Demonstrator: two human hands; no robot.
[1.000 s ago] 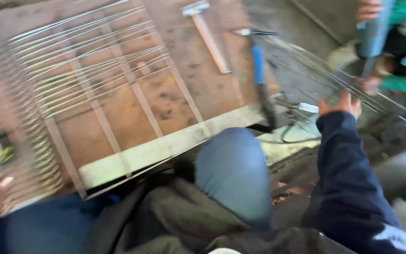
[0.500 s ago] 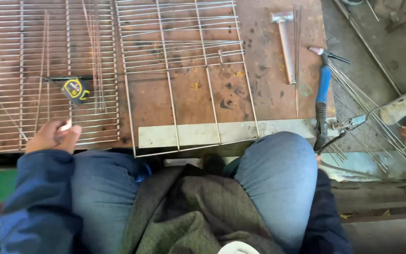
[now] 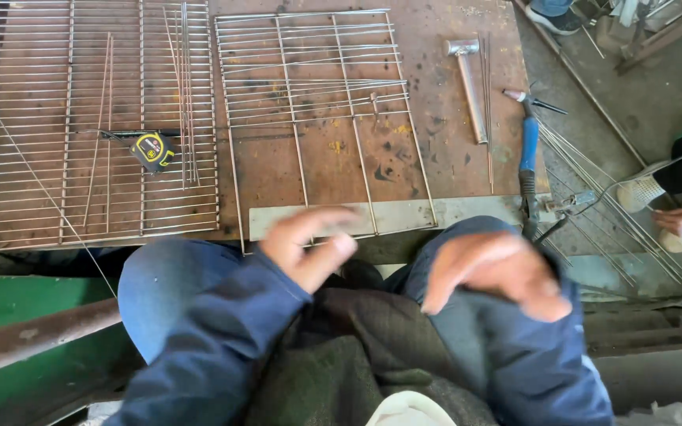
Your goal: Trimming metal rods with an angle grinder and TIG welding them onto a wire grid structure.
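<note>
Both hands blurred, held over the lap, holding nothing. Left hand (image 3: 309, 244) loosely open, fingers half curled, just below the near edge of the unfinished wire grid (image 3: 321, 102). Right hand (image 3: 499, 272) open, palm down, over the right knee. Grid: thin grey steel rods, 3 long uprights, crossbars only in the far half, lying flat on rusty brown table (image 3: 444, 150).

hammer (image 3: 469, 85), tape measure (image 3: 152, 150), finished wire grid (image 3: 80, 118)

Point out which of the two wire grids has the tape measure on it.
The left wire grid, fully barred; the yellow tape measure lies on it. The right grid is half-finished.
</note>
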